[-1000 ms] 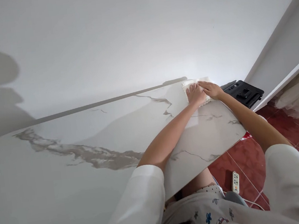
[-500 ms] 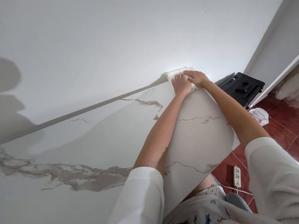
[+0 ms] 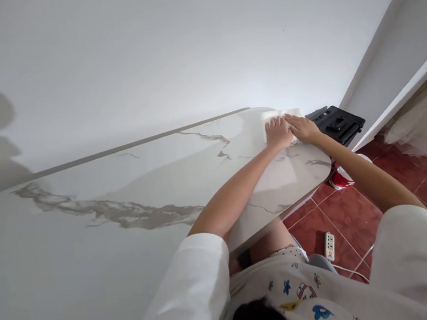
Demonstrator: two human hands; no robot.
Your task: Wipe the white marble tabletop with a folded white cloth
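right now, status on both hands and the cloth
Left hand, right hand: both on white cloth. Cloth on marbled tabletop, near rounded end. Black case just past that end.

From my end I see my left forearm (image 3: 237,191) slanting forward and to the right, and my right forearm (image 3: 360,167) angling inward to the left, both bare. My left hand (image 3: 278,131) lies palm down, its fingers slightly spread and pointing forward. My right hand (image 3: 304,128) is palm down too, fingers extended leftward, tips right beside the left hand; I cannot tell whether they touch.
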